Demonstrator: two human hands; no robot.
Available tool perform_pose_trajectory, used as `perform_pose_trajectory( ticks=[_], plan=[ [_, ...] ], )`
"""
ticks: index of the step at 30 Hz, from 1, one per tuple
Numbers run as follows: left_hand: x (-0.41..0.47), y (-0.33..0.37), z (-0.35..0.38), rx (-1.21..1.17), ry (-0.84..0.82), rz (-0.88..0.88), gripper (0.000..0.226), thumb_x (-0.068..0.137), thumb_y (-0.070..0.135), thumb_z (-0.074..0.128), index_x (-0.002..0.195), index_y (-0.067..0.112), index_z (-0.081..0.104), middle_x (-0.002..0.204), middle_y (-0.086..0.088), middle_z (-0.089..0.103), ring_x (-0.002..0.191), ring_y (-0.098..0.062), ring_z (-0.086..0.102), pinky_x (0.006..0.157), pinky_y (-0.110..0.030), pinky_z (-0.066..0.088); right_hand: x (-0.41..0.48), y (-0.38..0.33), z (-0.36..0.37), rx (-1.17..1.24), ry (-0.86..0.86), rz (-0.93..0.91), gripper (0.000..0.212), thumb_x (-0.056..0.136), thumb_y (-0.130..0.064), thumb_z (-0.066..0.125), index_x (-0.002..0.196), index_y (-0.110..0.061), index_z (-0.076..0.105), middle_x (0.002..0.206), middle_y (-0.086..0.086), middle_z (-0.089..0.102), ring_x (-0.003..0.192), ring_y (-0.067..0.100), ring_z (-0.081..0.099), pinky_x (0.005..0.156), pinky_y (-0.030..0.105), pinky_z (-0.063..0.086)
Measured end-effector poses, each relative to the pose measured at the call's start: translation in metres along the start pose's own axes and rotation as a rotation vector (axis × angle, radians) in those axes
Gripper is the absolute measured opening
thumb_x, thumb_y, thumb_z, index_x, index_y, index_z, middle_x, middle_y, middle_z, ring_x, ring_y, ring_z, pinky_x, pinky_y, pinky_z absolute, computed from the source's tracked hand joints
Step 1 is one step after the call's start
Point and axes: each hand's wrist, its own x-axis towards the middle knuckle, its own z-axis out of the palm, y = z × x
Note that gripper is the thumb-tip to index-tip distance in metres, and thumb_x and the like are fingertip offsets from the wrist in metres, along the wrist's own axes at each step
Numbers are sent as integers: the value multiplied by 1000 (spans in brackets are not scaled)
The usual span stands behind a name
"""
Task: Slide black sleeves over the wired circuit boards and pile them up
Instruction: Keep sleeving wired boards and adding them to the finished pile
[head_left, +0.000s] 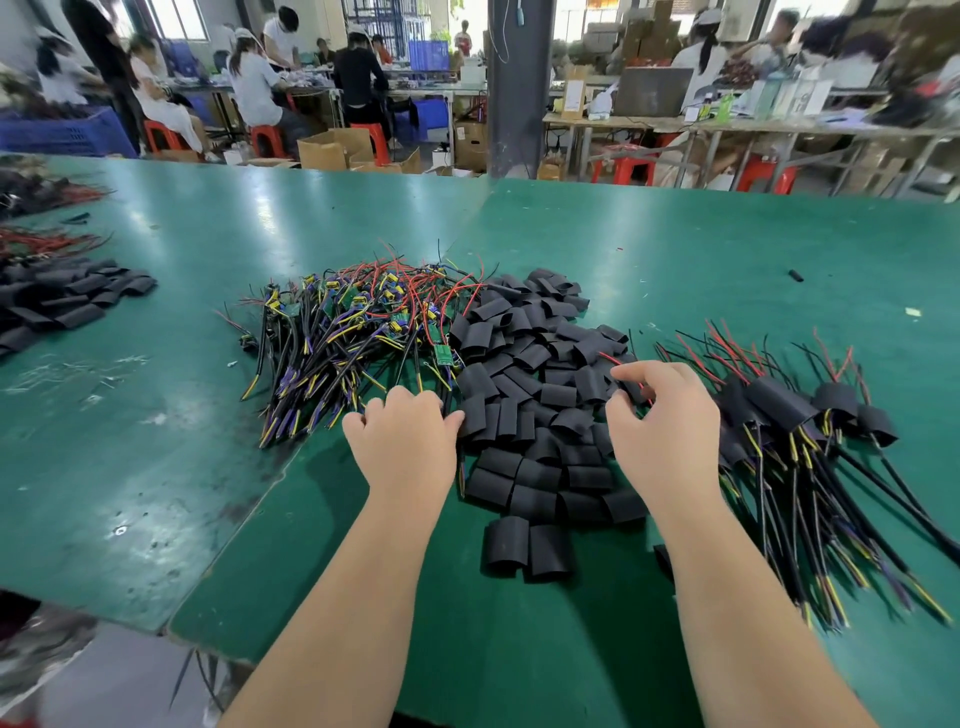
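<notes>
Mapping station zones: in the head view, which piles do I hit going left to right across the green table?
far-left sleeve pile → bare wired boards pile → central sleeve pile → sleeved boards pile

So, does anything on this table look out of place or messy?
Only small things: one small black piece lies alone, far right of the sleeve pile, a white scrap sits near it, and the left tabletop is scuffed and stained.

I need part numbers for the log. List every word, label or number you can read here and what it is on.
No text can be read.
Green boards: print too small.
Cartons on the far floor: any marks blurred.
Packs on the far table: labels blurred.
</notes>
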Motion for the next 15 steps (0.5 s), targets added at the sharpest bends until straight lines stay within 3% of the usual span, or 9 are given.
perform_pose_trajectory(
  ticks=[2, 4, 8, 10, 12, 15],
  plan=[
    [6, -4, -3, 28, -23, 0, 26, 91, 53, 53, 94, 31, 67, 93, 4, 62, 92, -22, 56, 83, -37, 29, 0, 0, 1, -2, 0, -1, 22, 86, -6, 58, 104, -15, 69, 98, -1, 55, 99, 24, 53, 85, 26, 36],
    [11, -3, -7, 68, -60, 19, 14, 91, 34, 58, 81, 25, 62, 74, 5, 56, 72, -21, 52, 78, -35, 26, -1, 0, 1, -3, -15, 1, 22, 87, -7, 58, 104, -15, 68, 98, -2, 55, 100, 24, 53, 85, 25, 36],
    [18, 12, -24, 143, -157, 157, 28, 83, 2, 57, 66, 16, 38, 61, 2, 39, 51, -17, 34, 65, -30, 30, -2, 0, 2, 13, -25, 0, 21, 87, -5, 57, 103, -13, 68, 98, 0, 58, 97, 22, 53, 85, 24, 37],
    [21, 13, -31, 140, -182, 168, 29, 80, -2, 56, 65, 15, 38, 62, 1, 41, 51, -17, 35, 66, -31, 33, -2, 1, 2, 13, -30, 7, 22, 87, -5, 57, 103, -13, 68, 100, 2, 61, 97, 21, 54, 85, 25, 38],
    [26, 6, -35, 56, -181, 94, 15, 82, 0, 56, 77, 11, 46, 68, 0, 47, 57, -20, 47, 64, -32, 38, -2, 1, 2, 19, -27, 8, 22, 87, -5, 57, 103, -13, 68, 100, 2, 62, 94, 19, 54, 82, 21, 37],
    [27, -12, -40, -243, -67, 23, 19, 86, 2, 51, 104, 10, 50, 87, -1, 60, 85, -30, 60, 69, -36, 46, -3, 1, 3, 126, -41, 82, 20, 87, -6, 58, 98, -18, 69, 92, -4, 64, 81, 10, 57, 71, 12, 36]
  ],
)
